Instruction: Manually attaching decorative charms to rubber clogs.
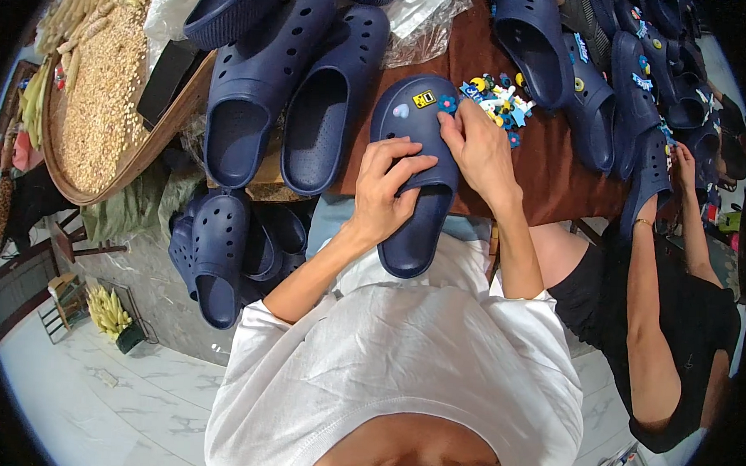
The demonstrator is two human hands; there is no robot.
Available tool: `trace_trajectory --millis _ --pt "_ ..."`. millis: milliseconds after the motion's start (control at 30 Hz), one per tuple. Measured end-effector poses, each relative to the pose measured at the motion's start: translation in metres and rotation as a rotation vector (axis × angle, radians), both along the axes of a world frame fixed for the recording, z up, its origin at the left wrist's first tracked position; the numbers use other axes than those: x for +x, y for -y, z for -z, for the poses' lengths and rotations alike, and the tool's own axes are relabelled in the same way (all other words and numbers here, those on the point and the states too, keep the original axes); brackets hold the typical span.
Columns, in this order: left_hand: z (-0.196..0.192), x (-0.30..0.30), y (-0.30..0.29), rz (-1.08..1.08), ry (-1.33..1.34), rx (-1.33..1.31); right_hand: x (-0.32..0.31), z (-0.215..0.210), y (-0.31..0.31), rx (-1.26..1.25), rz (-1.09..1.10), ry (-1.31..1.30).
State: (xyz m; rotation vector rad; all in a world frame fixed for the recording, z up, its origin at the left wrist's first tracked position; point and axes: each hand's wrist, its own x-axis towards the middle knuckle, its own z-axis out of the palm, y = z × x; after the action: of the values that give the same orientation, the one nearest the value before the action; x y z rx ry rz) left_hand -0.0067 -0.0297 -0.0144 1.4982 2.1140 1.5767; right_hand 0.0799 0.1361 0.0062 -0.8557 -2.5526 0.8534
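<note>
A navy clog point(412, 243) with a holed upper rests toe-away at the table's near edge, in front of my chest. My left hand point(381, 192) grips it across the upper, fingers on top. Fitted in the upper are a pale heart charm point(401, 111) and a yellow-and-black rectangular charm point(425, 98). At the toe's right side is a blue flower charm point(447, 104), with the closed fingertips of my right hand point(483, 159) pressing on it. Just beyond that hand lies a pile of small colourful charms point(505, 104).
Plain navy clogs point(244, 140) stand to the left, with more clogs point(218, 251) lower down. Decorated clogs point(594, 118) fill the right of the brown-covered table point(558, 191). A co-worker's arm point(648, 328) reaches in there. A basket of grain point(103, 121) sits far left.
</note>
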Motion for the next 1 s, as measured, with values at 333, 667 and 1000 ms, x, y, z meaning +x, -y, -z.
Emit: trace_trajectory --millis 333,667,1000 --pt "0.004 0.001 0.001 0.014 -0.019 0.044 0.005 -0.009 -0.011 0.153 -0.269 0.002" --pt "0.000 -0.002 0.003 0.015 0.011 0.019 0.017 0.014 -0.027 -0.420 0.095 -0.179" --pt "0.001 -0.003 0.004 0.024 0.018 0.028 0.020 0.008 -0.027 0.247 0.187 -0.050"
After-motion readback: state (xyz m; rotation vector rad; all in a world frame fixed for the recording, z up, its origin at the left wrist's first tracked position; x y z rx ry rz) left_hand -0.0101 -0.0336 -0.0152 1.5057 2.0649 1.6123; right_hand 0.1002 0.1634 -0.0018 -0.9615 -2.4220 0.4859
